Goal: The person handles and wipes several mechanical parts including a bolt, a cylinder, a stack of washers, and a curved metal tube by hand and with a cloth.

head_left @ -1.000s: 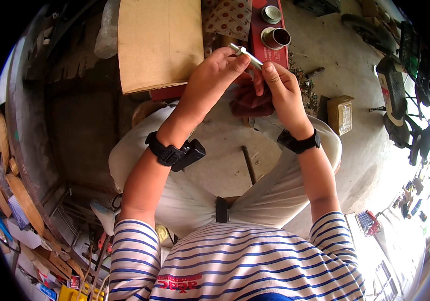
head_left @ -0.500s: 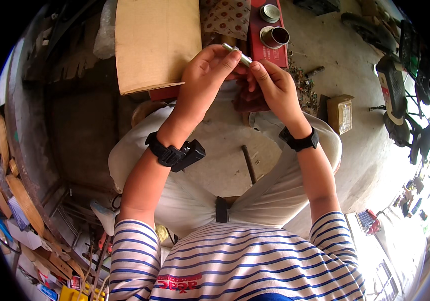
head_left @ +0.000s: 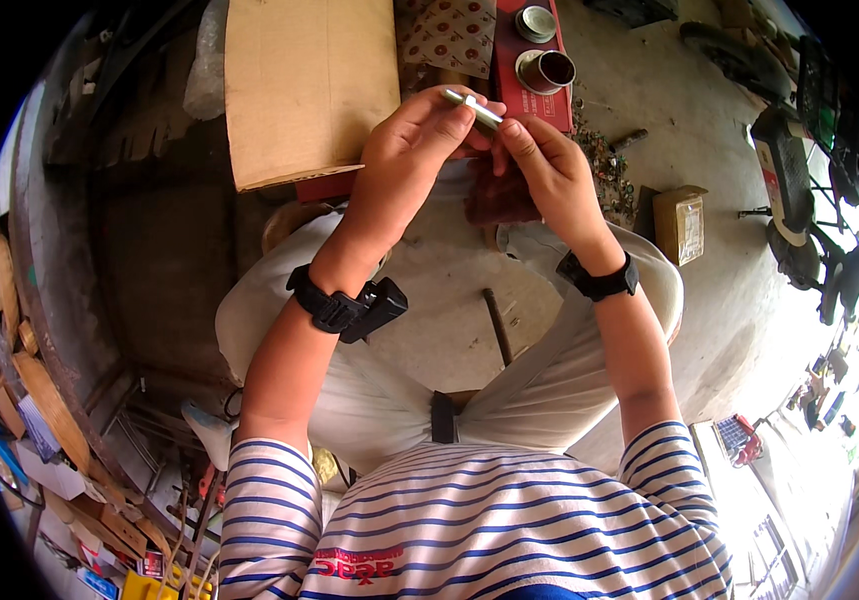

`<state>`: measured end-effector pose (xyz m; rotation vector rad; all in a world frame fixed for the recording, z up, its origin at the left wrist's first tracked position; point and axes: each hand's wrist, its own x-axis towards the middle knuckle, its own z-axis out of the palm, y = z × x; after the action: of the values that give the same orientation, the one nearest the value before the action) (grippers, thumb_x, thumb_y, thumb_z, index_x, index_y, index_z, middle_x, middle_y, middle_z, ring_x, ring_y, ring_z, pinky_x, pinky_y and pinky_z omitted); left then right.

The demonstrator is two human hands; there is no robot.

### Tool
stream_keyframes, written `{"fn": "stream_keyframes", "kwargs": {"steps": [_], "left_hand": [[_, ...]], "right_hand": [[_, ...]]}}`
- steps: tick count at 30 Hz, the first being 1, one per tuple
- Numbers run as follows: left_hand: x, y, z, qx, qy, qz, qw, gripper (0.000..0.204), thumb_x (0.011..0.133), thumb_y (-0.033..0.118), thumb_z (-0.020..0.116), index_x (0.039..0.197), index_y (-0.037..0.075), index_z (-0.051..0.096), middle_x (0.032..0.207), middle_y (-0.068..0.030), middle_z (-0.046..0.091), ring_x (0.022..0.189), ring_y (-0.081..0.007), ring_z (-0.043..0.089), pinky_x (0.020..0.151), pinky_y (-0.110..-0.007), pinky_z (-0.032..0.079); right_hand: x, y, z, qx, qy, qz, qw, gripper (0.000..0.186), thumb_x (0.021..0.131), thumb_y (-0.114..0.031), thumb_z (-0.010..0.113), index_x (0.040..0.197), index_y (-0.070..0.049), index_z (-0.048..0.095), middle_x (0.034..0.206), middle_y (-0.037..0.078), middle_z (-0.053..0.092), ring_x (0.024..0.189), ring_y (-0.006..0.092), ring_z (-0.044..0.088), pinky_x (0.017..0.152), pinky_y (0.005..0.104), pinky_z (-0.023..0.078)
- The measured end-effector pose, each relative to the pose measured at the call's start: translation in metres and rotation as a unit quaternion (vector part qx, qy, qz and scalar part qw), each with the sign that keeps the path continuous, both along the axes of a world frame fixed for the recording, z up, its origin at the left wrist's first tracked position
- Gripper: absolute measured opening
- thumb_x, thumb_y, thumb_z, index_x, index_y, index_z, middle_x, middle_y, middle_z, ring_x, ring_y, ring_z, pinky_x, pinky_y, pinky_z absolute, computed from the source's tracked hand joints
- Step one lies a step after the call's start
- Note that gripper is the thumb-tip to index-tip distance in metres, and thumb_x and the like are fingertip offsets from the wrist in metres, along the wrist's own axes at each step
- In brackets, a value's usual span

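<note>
A slim silvery rod point(head_left: 475, 106) slants between my hands, its exact kind hard to make out. My left hand point(head_left: 411, 142) pinches it near the upper-left part, thumb on top. Closed on the lower-right end is my right hand point(head_left: 553, 170), with thumb and fingertips pressed together. Some fingers beneath the rod are partly hidden. Just beyond my right hand, an open cup-like metal container point(head_left: 549, 72) with a dark inside stands on a red box point(head_left: 529, 107). A round metal lid point(head_left: 535, 24) lies beside that container.
A large cardboard flap point(head_left: 311, 95) lies left of my hands, next to patterned wrapping paper point(head_left: 449, 38). Below the hands is a dark reddish-brown thing point(head_left: 501, 197). A small carton point(head_left: 680, 225) stands on the floor at right, near a scooter point(head_left: 787, 185).
The rod has turned slightly between my fingers, and fingers of my left hand now show behind it. Both hands stay in nearly the same place.
</note>
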<state>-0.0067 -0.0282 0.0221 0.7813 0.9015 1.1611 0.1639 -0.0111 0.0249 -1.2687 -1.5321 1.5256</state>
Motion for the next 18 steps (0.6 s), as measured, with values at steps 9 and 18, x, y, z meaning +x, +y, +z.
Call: {"fn": "stream_keyframes", "kwargs": {"steps": [9,18], "left_hand": [[0.001,-0.004,-0.001,0.005,0.033,-0.006,0.999,0.034,0.095,0.017,0.054,0.126,0.004,0.049,0.110,-0.0085,0.063,0.089,-0.0124,0.060,0.084,-0.026,0.047],[0.001,-0.004,0.003,-0.005,0.051,-0.015,0.999,0.032,0.094,0.015,0.054,0.123,0.001,0.049,0.104,-0.0087,0.063,0.089,-0.0135,0.060,0.083,-0.027,0.048]], "right_hand": [[0.011,0.011,0.020,0.191,0.058,-0.228,0.953,0.023,0.096,-0.013,0.053,0.112,0.002,0.055,0.087,0.008,0.064,0.068,0.0135,0.066,0.056,0.0211,0.051],[0.014,0.018,0.011,0.169,-0.010,-0.236,0.957,0.020,0.093,-0.014,0.059,0.108,0.000,0.060,0.089,0.005,0.062,0.060,0.0092,0.063,0.049,0.0200,0.048]]}}
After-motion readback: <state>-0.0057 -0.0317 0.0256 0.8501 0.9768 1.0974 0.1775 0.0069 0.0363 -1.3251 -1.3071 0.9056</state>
